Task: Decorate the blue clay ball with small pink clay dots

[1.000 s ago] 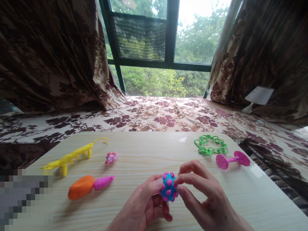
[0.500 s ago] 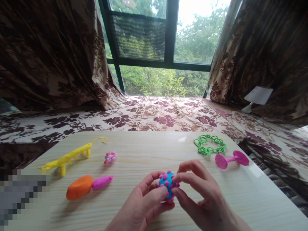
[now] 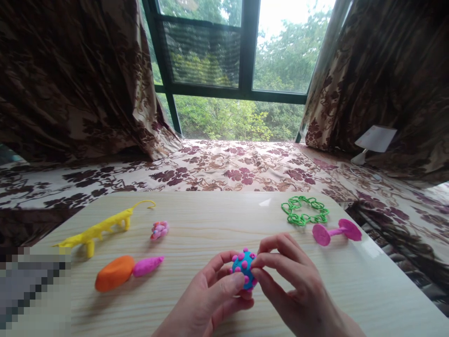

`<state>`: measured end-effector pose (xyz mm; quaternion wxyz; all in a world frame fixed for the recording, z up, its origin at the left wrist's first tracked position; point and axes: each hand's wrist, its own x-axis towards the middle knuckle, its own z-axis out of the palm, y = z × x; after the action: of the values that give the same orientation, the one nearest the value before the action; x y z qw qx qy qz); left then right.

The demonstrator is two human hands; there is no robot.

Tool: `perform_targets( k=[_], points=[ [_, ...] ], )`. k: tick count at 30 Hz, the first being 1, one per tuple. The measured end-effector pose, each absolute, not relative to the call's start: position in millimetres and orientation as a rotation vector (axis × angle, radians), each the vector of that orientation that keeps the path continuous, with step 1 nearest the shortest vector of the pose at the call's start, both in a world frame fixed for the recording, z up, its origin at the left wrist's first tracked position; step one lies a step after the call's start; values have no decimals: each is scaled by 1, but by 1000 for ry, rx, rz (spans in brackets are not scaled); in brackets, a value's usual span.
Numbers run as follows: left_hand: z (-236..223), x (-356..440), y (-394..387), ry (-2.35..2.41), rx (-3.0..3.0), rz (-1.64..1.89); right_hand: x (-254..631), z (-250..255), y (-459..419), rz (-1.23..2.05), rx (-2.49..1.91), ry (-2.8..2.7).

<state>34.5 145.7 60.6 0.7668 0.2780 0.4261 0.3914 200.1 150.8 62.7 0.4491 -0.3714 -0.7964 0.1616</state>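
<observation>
A blue clay ball (image 3: 249, 268) dotted with pink bumps is held above the table near its front edge. My left hand (image 3: 213, 292) wraps round it from the left, thumb on the near side and fingers behind and below. On the ball's right side, the thumb and index finger of my right hand (image 3: 293, 281) are pinched together at a pink bump, which they mostly cover. The other fingers of that hand are bent above.
On the pale wooden table (image 3: 210, 215) lie a yellow four-legged clay figure (image 3: 101, 229), a small pink cluster (image 3: 160, 230), an orange and pink clay piece (image 3: 115, 274), a green ring chain (image 3: 304, 210) and a pink dumbbell shape (image 3: 336, 232). A white lamp (image 3: 376, 139) stands back right.
My right thumb and index finger have closed together at the ball's right side. The ball has turned slightly in my left hand. The view has shifted a little.
</observation>
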Motion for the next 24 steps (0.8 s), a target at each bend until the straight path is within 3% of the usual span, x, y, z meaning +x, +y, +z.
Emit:
perform_targets(
  k=[24],
  points=[
    [48,24,157,963,815,630,202,69,148,665,-946,-2062]
  ],
)
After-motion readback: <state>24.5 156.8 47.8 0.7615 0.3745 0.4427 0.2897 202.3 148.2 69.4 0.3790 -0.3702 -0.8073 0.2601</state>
